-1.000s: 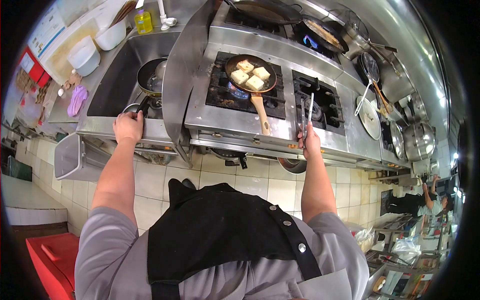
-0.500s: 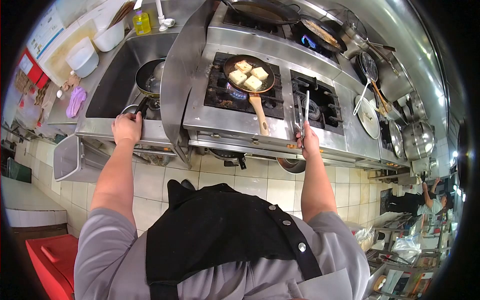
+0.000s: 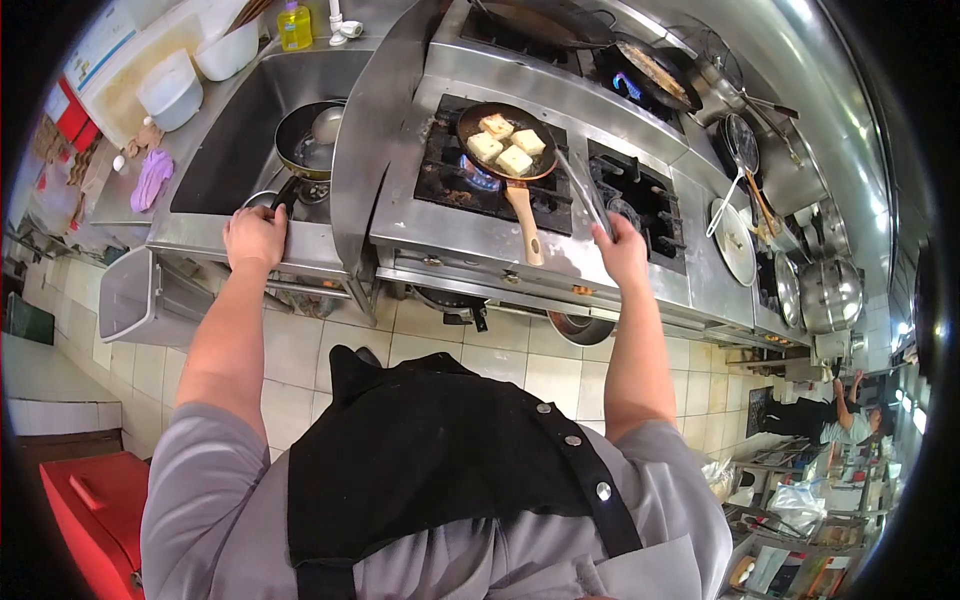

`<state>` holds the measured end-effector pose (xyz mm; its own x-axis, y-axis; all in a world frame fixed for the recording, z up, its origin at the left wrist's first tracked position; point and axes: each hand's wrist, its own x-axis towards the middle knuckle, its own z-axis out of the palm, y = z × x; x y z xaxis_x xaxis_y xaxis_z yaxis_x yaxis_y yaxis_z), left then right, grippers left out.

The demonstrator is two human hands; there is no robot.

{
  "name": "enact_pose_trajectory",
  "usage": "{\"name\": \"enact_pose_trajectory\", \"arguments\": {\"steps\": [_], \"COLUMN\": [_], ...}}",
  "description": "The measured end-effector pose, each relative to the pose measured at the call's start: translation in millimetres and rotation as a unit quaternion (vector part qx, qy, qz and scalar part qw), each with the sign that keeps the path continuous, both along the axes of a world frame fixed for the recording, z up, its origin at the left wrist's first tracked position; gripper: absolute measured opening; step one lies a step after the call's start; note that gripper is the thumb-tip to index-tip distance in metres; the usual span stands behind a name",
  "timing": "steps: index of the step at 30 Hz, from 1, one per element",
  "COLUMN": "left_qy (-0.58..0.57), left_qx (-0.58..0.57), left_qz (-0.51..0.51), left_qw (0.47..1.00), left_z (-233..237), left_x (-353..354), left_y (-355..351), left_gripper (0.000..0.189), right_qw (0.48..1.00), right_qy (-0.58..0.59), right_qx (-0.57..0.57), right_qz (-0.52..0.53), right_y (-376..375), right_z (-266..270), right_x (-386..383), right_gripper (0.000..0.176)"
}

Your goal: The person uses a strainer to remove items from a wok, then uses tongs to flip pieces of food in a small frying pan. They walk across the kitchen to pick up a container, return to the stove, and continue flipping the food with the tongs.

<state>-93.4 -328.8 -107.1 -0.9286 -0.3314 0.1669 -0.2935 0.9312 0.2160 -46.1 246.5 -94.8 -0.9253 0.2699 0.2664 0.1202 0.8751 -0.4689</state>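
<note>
My left hand (image 3: 254, 238) is closed at the sink's front edge, its fingers around the end of the handle of a black frying pan (image 3: 292, 155). That pan sits in the sink with a ladle (image 3: 327, 125) in it. My right hand (image 3: 624, 250) is shut on metal tongs (image 3: 588, 190), whose tips point at the right rim of a second frying pan (image 3: 470, 127). Several pale, square tofu-like pieces (image 3: 515, 160), some browned on top, lie in this second pan over a lit burner. Its wooden handle (image 3: 523, 222) points toward me, with neither hand on it.
A metal partition (image 3: 370, 130) stands between sink (image 3: 220, 150) and stove. Behind, another pan (image 3: 650, 75) sits over a blue flame. On the right are a white plate (image 3: 735, 245), skimmers and pots. Another person (image 3: 845, 420) stands far right.
My right hand has swung the tongs leftward, bringing their tips from above the right burner to the rim of the pan with the pale pieces. My left hand has stayed at the sink edge.
</note>
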Motion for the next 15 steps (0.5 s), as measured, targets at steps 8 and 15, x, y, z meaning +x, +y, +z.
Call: {"name": "enact_pose_trajectory", "arguments": {"steps": [8, 15], "left_qy": [-0.006, 0.000], "left_qx": [0.009, 0.008], "left_qz": [0.005, 0.004], "left_qw": [1.000, 1.000], "left_z": [-0.5, -1.4], "left_x": [-1.0, -1.1], "left_y": [-1.2, -1.2], "left_gripper": [0.042, 0.041], "right_qw": [0.957, 0.918], "right_qy": [-0.169, -0.238], "right_qx": [0.232, 0.308], "right_qz": [0.034, 0.079], "right_y": [-52.8, -76.6], "right_z": [108.1, 116.2], "right_x": [-37.9, -67.5], "right_gripper": [0.049, 0.047]}}
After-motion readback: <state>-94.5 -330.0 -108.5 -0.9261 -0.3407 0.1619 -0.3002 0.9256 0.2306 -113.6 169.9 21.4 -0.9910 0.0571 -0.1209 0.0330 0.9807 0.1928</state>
